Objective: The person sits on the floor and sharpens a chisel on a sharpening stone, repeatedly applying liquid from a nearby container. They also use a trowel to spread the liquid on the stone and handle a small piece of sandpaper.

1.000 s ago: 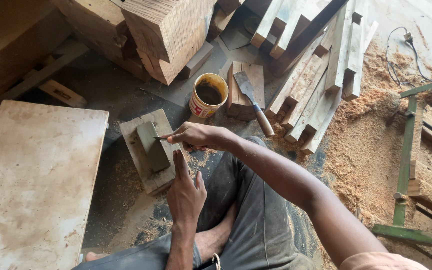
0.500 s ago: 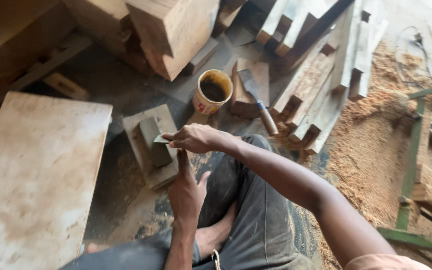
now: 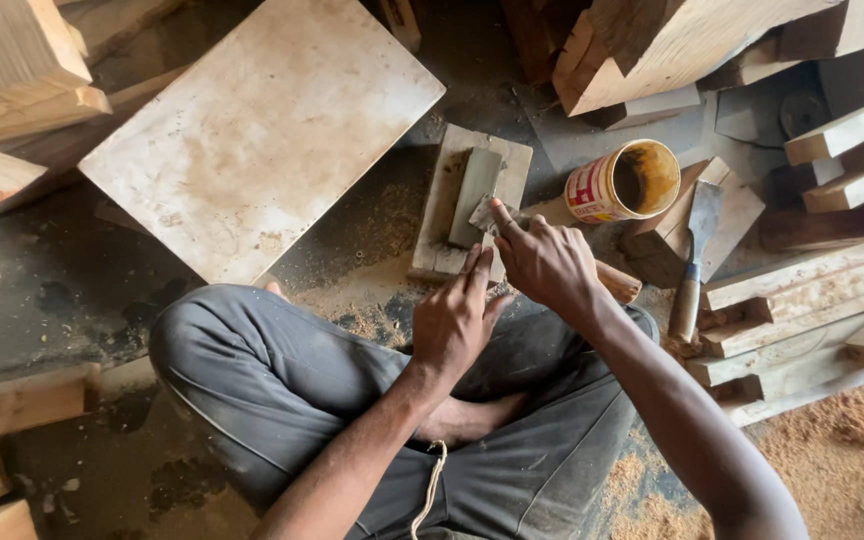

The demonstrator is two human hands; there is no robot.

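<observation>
On the sawdusty floor, right hand point(image 3: 547, 262) fingers pinch a blade point(image 3: 485, 214) against the sharpening stone point(image 3: 475, 186).

Soft, even daylight fills the scene. Beyond the pale board point(image 3: 252, 140) the floor falls dim. Focus stays sharp, without glare.

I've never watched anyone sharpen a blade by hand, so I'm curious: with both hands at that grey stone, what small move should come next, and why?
Probably a short push of the blade along the sharpening stone. The right hand presses the small metal piece flat at the stone's near end, and the left hand rests its fingers at the wooden block holding the stone, so the stone's length ahead lies free.
</observation>
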